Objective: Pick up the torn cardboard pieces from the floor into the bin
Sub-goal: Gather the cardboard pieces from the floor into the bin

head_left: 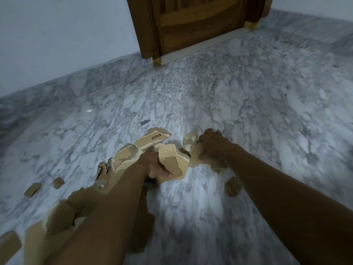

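Torn brown cardboard pieces lie scattered over the grey marble floor (238, 104). My left hand (154, 167) grips a bundle of cardboard pieces (172, 159), its thumb pressed on a curled piece; one strip in the bundle reads "PICO" (152, 139). My right hand (212, 148) is curled round another wad of cardboard (193, 153) just to the right, low over the floor. More pieces lie under and left of my left forearm (63, 213). Small scraps (32, 189) (58, 182) sit at the left. One piece (232, 186) lies below my right forearm. No bin is in view.
A wooden door (198, 23) stands shut at the far wall, with a pale threshold strip in front. A white wall with a marble skirting (66, 87) runs along the left. A small dark mark (144, 122) shows on the floor beyond the cardboard.
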A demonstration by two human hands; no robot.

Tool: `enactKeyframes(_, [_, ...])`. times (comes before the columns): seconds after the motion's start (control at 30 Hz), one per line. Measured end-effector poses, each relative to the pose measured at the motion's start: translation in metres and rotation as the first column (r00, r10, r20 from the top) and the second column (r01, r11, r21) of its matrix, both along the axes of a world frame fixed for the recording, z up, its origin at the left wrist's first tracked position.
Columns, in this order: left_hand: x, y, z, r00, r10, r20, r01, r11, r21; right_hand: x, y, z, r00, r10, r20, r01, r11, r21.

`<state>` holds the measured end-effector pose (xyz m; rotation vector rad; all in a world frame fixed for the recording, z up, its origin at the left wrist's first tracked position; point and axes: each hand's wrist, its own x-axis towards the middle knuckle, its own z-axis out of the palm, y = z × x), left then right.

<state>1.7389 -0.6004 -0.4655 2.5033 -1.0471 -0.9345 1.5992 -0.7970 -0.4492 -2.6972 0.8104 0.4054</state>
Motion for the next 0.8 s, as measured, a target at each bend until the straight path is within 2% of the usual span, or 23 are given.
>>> enactKeyframes(0.07, [-0.005,0.002,0.002,1.0,0.014,-0.009,-0.014,0.997,-0.072,-0.002,0.001,-0.013,0.999,-0.032,0.025,0.031,0.998,0.047])
enactKeyframes(0.3, [-0.01,0.003,-0.012,0.999,0.029,-0.026,-0.033,0.984,-0.173,-0.013,0.003,-0.015,0.982,-0.179,0.063,0.162,0.965,0.205])
enactKeyframes(0.4, [-0.012,-0.003,-0.014,1.0,0.01,0.016,-0.008,0.992,-0.123,-0.026,-0.004,-0.015,0.979,-0.199,0.042,0.176,0.933,0.315])
enactKeyframes(0.53, [-0.014,-0.011,-0.011,0.993,0.023,0.112,-0.019,0.999,-0.041,-0.046,-0.018,-0.003,0.981,-0.192,0.028,0.178,0.948,0.264])
enactKeyframes(0.63, [-0.016,-0.015,-0.008,0.992,0.034,0.124,-0.03,0.999,-0.028,-0.063,-0.036,0.018,0.976,-0.212,0.041,0.19,0.934,0.301])
enactKeyframes(0.7, [-0.011,-0.018,-0.006,0.995,0.045,0.087,-0.04,0.998,-0.047,-0.075,-0.045,0.029,0.98,-0.196,0.019,0.178,0.923,0.343])
enactKeyframes(0.8, [0.002,-0.027,0.011,0.998,0.023,-0.057,-0.024,1.0,-0.017,-0.088,-0.044,0.036,0.992,-0.112,-0.061,0.126,0.927,0.353])
